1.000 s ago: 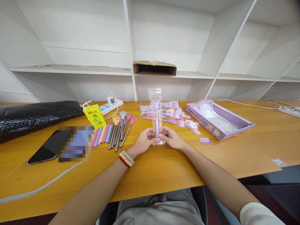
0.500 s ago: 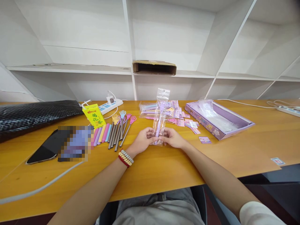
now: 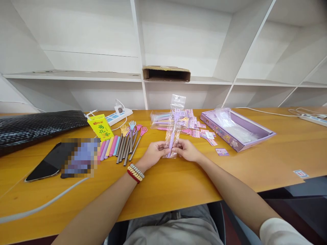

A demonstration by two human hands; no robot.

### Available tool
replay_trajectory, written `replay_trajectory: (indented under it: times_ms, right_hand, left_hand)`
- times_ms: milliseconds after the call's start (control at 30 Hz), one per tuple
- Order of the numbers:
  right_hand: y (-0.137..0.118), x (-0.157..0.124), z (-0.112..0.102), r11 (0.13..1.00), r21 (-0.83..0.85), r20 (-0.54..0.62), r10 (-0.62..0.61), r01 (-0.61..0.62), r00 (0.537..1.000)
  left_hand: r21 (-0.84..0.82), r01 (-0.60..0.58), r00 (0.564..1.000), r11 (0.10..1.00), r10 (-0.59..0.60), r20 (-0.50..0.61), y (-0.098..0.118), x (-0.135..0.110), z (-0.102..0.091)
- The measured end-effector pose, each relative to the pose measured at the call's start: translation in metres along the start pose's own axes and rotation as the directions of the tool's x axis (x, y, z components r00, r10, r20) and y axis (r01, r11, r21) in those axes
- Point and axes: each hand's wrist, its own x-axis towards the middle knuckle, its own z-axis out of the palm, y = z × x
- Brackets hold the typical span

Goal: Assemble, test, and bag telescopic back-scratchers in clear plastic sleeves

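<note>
So a purple scratcher (image 3: 171, 141) is being held inside a clear bag (image 3: 178, 101) at the middle of the frame, above the counter (image 3: 178, 187). The claw end is pointing toward the shelf (image 3: 208, 79) and the handle end is sitting down between the two hands. Both grips are narrow: the lower left side of the bag is being pinched by the left hand (image 3: 156, 152) and the lower right side by the right hand (image 3: 188, 150). It's probably being pinched low on both sides so the plastic is being kept flat and the handle lined up. Whether the lower edge is open or sealed can't be made out.

Behind it, a pile of packed scratchers (image 3: 160, 119) is being kept near the centre, likely grouped so it isn't getting mixed up with the loose stuff.

Left of centre, metal rods (image 3: 131, 144) are being kept in a bunch, claw heads all facing away, and coloured handles (image 3: 110, 145) are being kept in a row beside them. Sorted by kind for easy reach, by the look of it. A yellow box (image 3: 100, 126) is standing tilted just behind the handles.

Over on the right, loose plastic bags (image 3: 226, 118) are being held in a purple tray (image 3: 221, 134), presumably so they aren't sliding around. One small card (image 3: 221, 152) is lying on its own below the tray's left side.
</note>
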Motion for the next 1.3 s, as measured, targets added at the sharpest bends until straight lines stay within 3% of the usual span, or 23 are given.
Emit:
replay_trajectory:
  times_ms: [333,667,833,1000,1300]
  right_hand:
    - [0.005,0.0,0.0,0.998,-0.049,-0.038,-0.04,0.038,0.998]
    - [-0.003,-0.003,-0.004,0.997,-0.055,0.135,-0.044,0.051,0.99]
    - [-0.001,-0.002,-0.005,0.988,-0.148,0.12,-0.034,0.052,0.992]
    - [0.0,-0.003,-0.004,0.975,-0.217,0.078,-0.038,0.054,0.996]
    - [-0.005,-0.004,-0.004,0.953,-0.296,0.026,-0.051,0.056,0.998]
  left_hand:
    - [-0.019,0.026,0.999,0.999,-0.025,0.026,0.001,0.0,-0.001]
    - [-0.039,0.081,0.996,0.996,-0.079,0.042,-0.002,0.0,-0.002]
    - [-0.011,0.079,0.997,0.997,-0.08,-0.005,-0.001,0.0,-0.003]
    - [0.06,0.015,0.999,0.998,-0.018,0.038,0.001,-0.001,-0.004]
    - [0.032,0.017,0.997,0.999,-0.019,0.068,0.002,-0.002,-0.001]
